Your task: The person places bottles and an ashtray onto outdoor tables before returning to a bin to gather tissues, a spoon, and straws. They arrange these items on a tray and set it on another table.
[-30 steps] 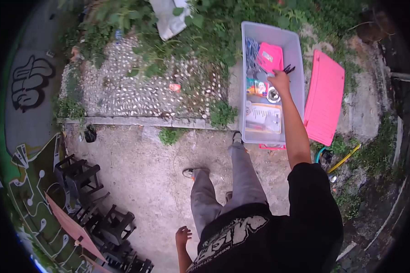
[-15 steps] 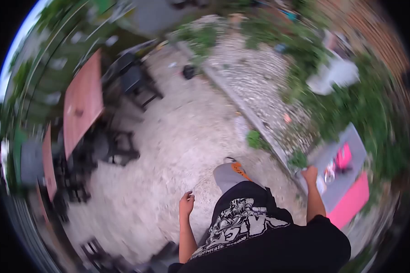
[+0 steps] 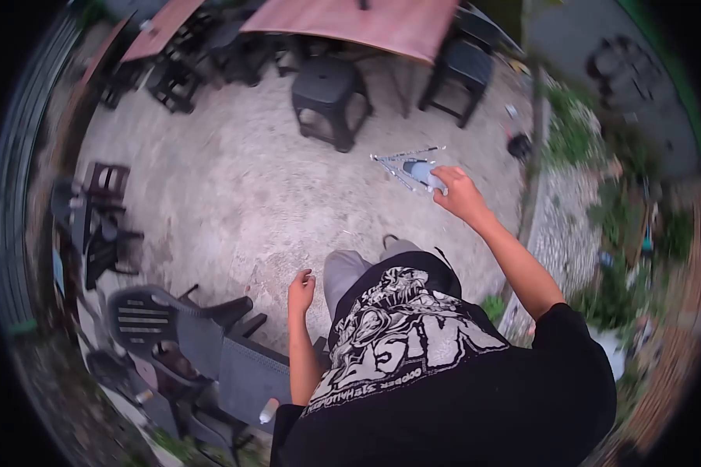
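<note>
The fingers of the right hand point(image 3: 461, 194) are pinching the near end of a pale blue-grey cylinder point(image 3: 422, 173), the thumb bearing on one side and the other fingers opposing it. Several thin, patterned strands point(image 3: 383, 159) are spreading from a common point beyond the far end and running back alongside the cylinder. The assembly appears to be hanging above the concrete ground point(image 3: 218, 202), ahead of the black T-shirt point(image 3: 459, 389); its material cannot be told. It is probably weighing little; the cylinder is likely acting as a stiff, possibly slippery body, the slender strands as the fragile, snag-prone portion. Grasp the cylinder wall, clear of the strands. The left hand point(image 3: 302, 289) is hanging unloaded, fingers loosely curled, beside the grey trousers point(image 3: 343, 268). A plastic stool point(image 3: 327, 86) is standing beyond the strands.
</note>
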